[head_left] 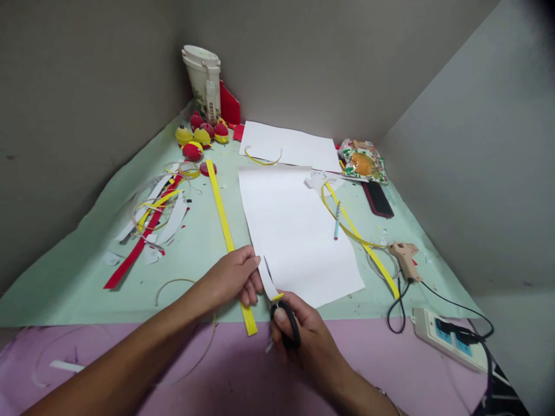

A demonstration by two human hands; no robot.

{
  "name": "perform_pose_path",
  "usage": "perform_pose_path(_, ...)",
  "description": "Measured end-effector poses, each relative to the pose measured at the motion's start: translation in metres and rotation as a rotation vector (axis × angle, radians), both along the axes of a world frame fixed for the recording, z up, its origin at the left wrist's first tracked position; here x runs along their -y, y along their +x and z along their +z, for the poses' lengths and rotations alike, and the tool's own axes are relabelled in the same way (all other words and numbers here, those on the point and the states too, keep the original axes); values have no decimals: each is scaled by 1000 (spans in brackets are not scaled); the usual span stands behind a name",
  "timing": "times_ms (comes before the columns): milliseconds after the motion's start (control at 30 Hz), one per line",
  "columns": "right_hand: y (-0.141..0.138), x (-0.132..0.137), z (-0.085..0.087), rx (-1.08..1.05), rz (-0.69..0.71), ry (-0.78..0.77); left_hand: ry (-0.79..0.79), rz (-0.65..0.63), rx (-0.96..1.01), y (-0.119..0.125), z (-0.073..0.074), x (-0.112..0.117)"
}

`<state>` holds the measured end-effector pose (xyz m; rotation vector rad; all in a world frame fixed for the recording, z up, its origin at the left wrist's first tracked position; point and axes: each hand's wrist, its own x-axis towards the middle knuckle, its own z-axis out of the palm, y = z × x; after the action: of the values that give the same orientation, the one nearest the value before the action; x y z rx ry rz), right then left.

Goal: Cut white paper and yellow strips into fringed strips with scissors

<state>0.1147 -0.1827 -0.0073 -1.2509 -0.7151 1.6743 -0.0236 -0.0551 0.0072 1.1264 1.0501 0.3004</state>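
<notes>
Head view: R hand [309, 332] grips scissors [295, 330], 6 o'clock; L hand [238, 274], 7 o'clock, pinches edge of white paper [299, 228], 12 o'clock from scissors. For straight cut, hold narrow strip [266, 281] taut (w/o tearing it) & make long, slow strokes.

Black-handled scissors [295, 328] are in at the left edge of a broad, flat white sheet [295, 225], a narrow strip [266, 278] curling alongside!

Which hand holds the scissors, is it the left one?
No, the scissors are in the right hand, while the left hand holds the white paper at its edge.
</notes>
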Motion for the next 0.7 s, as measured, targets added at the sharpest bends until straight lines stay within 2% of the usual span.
perform_pose_path(267, 3, -3, -1, -78, 55, 2, 13, -17, -11, -1, 1, 2)
perform_pose_path(567, 17, -16, 19, 9, 261, -30, 18, -39, 11, -3, -6, 1)
perform_pose_path(700, 17, -20, 17, 13, 263, 3, 8, -26, 21, -3, -5, 0)
